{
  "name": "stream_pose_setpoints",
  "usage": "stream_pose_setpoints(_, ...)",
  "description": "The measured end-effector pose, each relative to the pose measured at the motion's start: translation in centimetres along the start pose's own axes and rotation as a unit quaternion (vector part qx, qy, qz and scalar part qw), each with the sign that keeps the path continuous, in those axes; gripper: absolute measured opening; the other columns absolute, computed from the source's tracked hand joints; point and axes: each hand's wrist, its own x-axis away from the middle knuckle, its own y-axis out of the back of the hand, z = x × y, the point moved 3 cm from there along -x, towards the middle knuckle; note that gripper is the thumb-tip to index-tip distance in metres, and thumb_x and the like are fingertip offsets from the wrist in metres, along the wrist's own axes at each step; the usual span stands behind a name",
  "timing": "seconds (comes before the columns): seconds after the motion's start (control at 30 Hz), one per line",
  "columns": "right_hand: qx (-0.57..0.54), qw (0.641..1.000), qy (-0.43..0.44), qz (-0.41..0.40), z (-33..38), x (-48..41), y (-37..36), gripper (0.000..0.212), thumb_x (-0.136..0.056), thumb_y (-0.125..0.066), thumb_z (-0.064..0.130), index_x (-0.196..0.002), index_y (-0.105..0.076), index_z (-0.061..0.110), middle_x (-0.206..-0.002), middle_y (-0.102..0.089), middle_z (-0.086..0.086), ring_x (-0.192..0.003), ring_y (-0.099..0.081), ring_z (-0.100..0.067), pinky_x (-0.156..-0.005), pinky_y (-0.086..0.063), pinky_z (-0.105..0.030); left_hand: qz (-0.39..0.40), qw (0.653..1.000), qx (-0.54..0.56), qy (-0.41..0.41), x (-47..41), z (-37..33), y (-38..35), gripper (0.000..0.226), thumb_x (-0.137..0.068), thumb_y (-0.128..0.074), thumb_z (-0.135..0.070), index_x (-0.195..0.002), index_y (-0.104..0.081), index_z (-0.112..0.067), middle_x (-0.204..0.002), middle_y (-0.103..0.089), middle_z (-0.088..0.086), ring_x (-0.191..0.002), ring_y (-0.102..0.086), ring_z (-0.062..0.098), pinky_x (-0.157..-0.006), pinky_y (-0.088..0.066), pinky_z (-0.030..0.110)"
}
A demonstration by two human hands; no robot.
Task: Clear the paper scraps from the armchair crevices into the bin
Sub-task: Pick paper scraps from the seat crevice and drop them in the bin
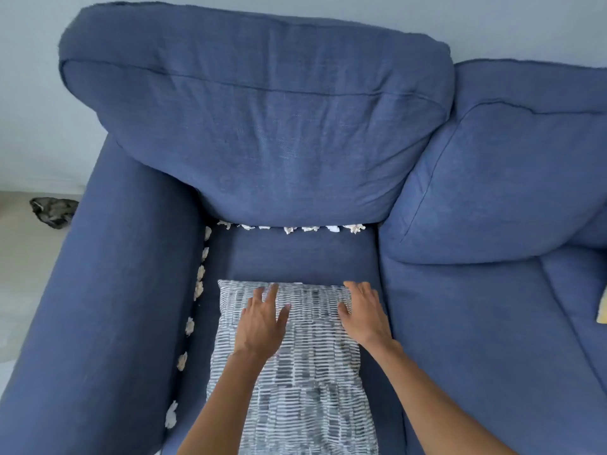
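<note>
A blue armchair seat (305, 254) holds a grey-and-white patterned cushion (302, 372). My left hand (262, 320) lies flat on the cushion's upper left with fingers spread. On the cushion's upper right corner rests my right hand (364, 310), fingers straight near the edge. Several white crumpled paper scraps (289, 229) are wedged in the crevice under the back cushion (262, 133). Further paper scraps (199, 284) line the crevice beside the left armrest (108, 307). No bin is in view.
A second blue seat and back cushion (499, 192) adjoin on the right, with a yellow item (602, 307) at the frame edge. A dark crumpled cloth (54, 210) lies on the floor at the left, by the pale wall.
</note>
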Motion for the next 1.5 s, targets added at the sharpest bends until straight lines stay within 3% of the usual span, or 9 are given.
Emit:
stream_pose_setpoints(0.1,-0.03,0.998,-0.043,-0.021,-1.6,-3.9,0.4,0.048,-0.099,-0.054,0.031,-0.144,-0.044,0.018,-0.137,-0.046,-0.005,-0.129,-0.042,-0.026,-0.093,-0.049,-0.04,-0.025,0.999,0.032,-0.022,-4.7,-1.7,0.1,0.054,-0.099,-0.044,-0.043,-0.143,-0.043,-0.011,-0.14,-0.046,0.014,-0.123,-0.048,0.032,-0.099,-0.043,0.042)
stream_pose_setpoints(0.23,-0.058,0.994,-0.08,-0.044,-4.3,-9.9,-0.1,0.047,-0.099,-0.054,0.031,-0.142,-0.048,0.014,-0.135,-0.049,-0.01,-0.128,-0.046,-0.031,-0.1,-0.046,-0.043,-0.028,0.998,0.052,-0.025,-10.5,-3.5,-1.3,0.053,-0.1,-0.044,-0.04,-0.145,-0.041,-0.013,-0.142,-0.044,0.011,-0.125,-0.046,0.03,-0.1,-0.04,0.041)
stream_pose_setpoints(0.43,-0.086,0.992,-0.077,-0.057,-7.7,-17.2,-3.6,0.051,-0.099,-0.054,0.032,-0.145,-0.043,0.014,-0.14,-0.046,-0.007,-0.124,-0.053,-0.029,-0.096,-0.049,-0.043,-0.056,0.995,0.057,-0.067,-17.2,-3.7,-5.8,0.044,-0.1,-0.047,-0.036,-0.14,-0.048,-0.019,-0.136,-0.049,0.001,-0.122,-0.048,0.021,-0.092,-0.047,0.037)
stream_pose_setpoints(0.73,-0.147,0.965,-0.103,-0.193,-9.8,-25.0,-7.3,0.063,-0.094,-0.056,0.041,-0.149,-0.034,0.02,-0.133,-0.06,-0.009,-0.115,-0.06,-0.035,-0.086,-0.05,-0.043,-0.132,0.99,0.028,0.032,-25.0,-3.1,-9.8,0.029,-0.097,-0.05,-0.032,-0.12,-0.062,-0.017,-0.12,-0.057,0.006,-0.1,-0.061,0.034,-0.075,-0.048,0.039)
stream_pose_setpoints(0.9,-0.156,0.959,-0.133,-0.198,-9.9,-26.2,-7.0,0.051,-0.093,-0.054,0.049,-0.14,-0.048,0.031,-0.132,-0.062,-0.002,-0.12,-0.058,-0.032,-0.09,-0.048,-0.04,-0.14,0.982,0.035,0.124,-26.7,-4.2,-11.2,0.038,-0.094,-0.055,-0.041,-0.101,-0.065,-0.006,-0.113,-0.061,0.015,-0.096,-0.061,0.039,-0.076,-0.046,0.039)
stream_pose_setpoints(1.07,-0.165,0.955,-0.159,-0.186,-9.9,-27.5,-7.0,0.038,-0.089,-0.056,0.059,-0.111,-0.066,0.03,-0.114,-0.071,0.003,-0.11,-0.061,-0.03,-0.082,-0.048,-0.035,-0.189,0.955,0.107,0.203,-27.6,-4.9,-11.3,0.045,-0.083,-0.066,-0.055,-0.093,-0.068,-0.011,-0.108,-0.064,0.01,-0.097,-0.062,0.034,-0.073,-0.042,0.035)
stream_pose_setpoints(1.23,-0.261,0.918,-0.179,-0.24,-10.0,-28.3,-7.7,0.029,-0.081,-0.07,0.053,-0.093,-0.074,0.027,-0.091,-0.076,0.002,-0.091,-0.066,-0.028,-0.073,-0.052,-0.033,-0.226,0.915,0.174,0.285,-27.8,-5.4,-11.9,0.049,-0.074,-0.077,-0.053,-0.097,-0.067,-0.011,-0.102,-0.067,0.01,-0.092,-0.066,0.035,-0.067,-0.039,0.033)
stream_pose_setpoints(1.4,-0.348,0.879,-0.188,-0.268,-10.2,-27.1,-7.9,0.009,-0.08,-0.076,0.029,-0.085,-0.077,0.022,-0.061,-0.066,0.005,-0.062,-0.06,-0.015,-0.065,-0.049,-0.027,-0.233,0.913,0.193,0.272,-27.6,-5.5,-11.8,0.026,-0.081,-0.075,-0.041,-0.087,-0.072,-0.015,-0.097,-0.067,0.01,-0.09,-0.066,0.034,-0.067,-0.039,0.031)
stream_pose_setpoints(1.5,-0.398,0.853,-0.197,-0.275,-10.3,-25.8,-7.7,0.006,-0.082,-0.074,0.019,-0.083,-0.073,0.013,-0.058,-0.058,0.01,-0.05,-0.051,-0.005,-0.058,-0.044,-0.02,-0.238,0.911,0.223,0.253,-27.2,-5.5,-11.8,0.018,-0.082,-0.075,-0.037,-0.085,-0.073,-0.019,-0.083,-0.063,0.0,-0.088,-0.067,0.03,-0.068,-0.043,0.03)
